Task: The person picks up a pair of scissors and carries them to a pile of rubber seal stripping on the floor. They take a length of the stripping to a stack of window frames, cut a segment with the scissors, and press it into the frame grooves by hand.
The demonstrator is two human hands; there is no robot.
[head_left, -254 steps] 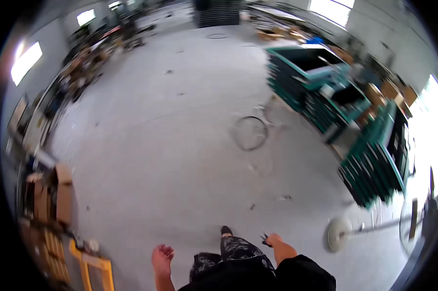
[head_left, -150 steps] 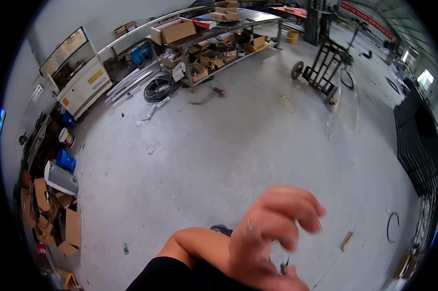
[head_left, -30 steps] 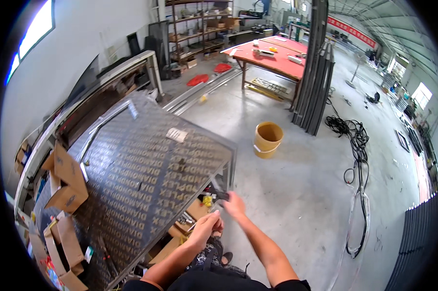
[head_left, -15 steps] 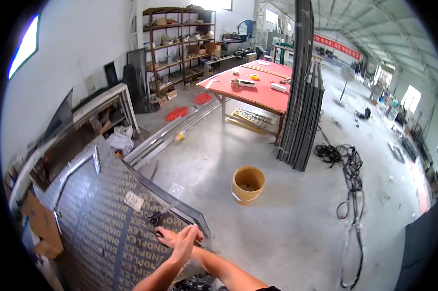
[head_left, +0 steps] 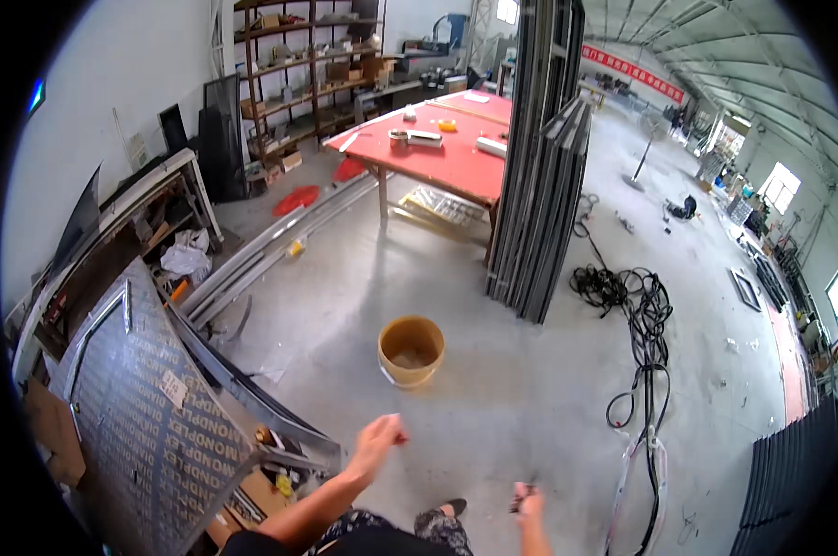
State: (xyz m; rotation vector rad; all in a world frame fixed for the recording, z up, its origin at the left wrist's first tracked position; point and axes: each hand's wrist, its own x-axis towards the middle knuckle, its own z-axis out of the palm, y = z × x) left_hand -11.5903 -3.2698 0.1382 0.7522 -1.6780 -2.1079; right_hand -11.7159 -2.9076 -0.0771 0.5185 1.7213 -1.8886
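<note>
Dark object (head_left: 517,503) in the right hand (head_left: 530,504) is out over the floor, low in the view, and it's too small and blurry to say what it is. Biggest thing around is the workbench (head_left: 164,445) at left, tilted by the lens, with its outer side cut off by the black rim. Next is the red table (head_left: 456,174), right end hidden behind a tall stack of grey frames (head_left: 541,199). Black cable (head_left: 608,289) lies tangled on the floor right of those, and the tan bucket (head_left: 410,376) stands upright, stuff at the bottom hard to make out. Left hand (head_left: 377,443) is up near the workbench corner, fingers curled in, can't tell how tightly. Right fingers are closed around the object and cover part of it. Half a second ago both hands were together over the workbench edge; now they're well apart and the bucket sits further left in view.
</note>
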